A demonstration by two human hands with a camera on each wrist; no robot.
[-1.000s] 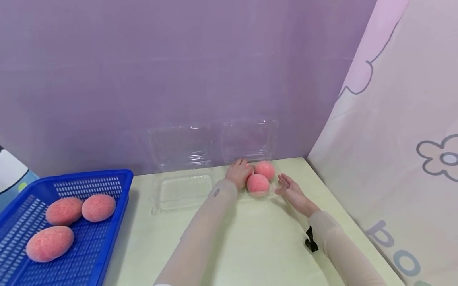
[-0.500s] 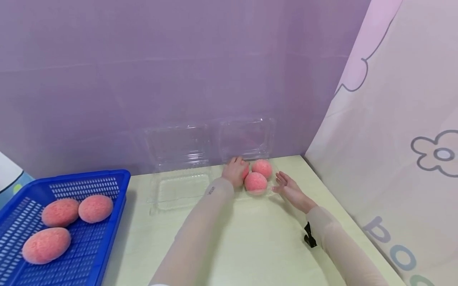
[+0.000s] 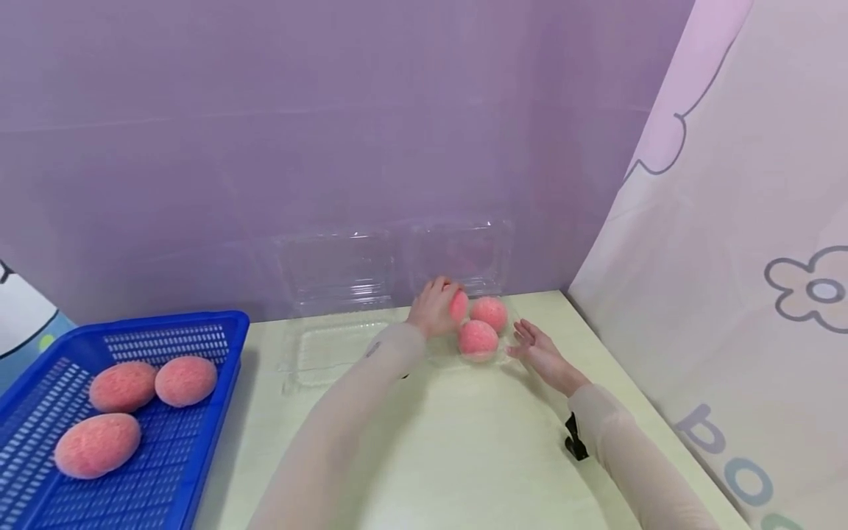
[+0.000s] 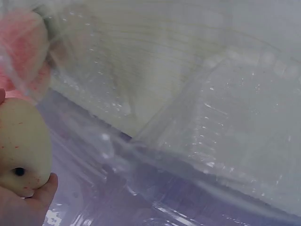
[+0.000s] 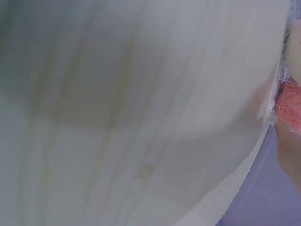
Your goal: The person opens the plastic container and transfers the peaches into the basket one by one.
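Observation:
My left hand [image 3: 429, 309] holds a fuzzy pink artificial peach [image 3: 458, 305] at the left part of a clear plastic clamshell box [image 3: 457, 254]. In the left wrist view the held peach [image 4: 26, 141] shows a pale, red-flecked side with a dark hole, between thumb and a fingertip. Two more peaches lie in the box's base, a rear one [image 3: 489, 314] and a front one [image 3: 478, 340]. My right hand [image 3: 545, 361] stands at the box's right side, fingers extended. In the right wrist view a fingertip of that hand [image 5: 289, 150] is against the box edge beside a pink peach [image 5: 289, 106].
A second clear clamshell box [image 3: 338, 272] stands with its lid up to the left. At the far left is a blue mesh basket [image 3: 213, 434] with three peaches [image 3: 98, 445] in it. A purple cloth wall [image 3: 424, 110] rises behind the pale table [image 3: 464, 449].
My left hand has risen slightly and shifted a little left with its peach, and more of that peach shows. The right hand stays at the box's right side.

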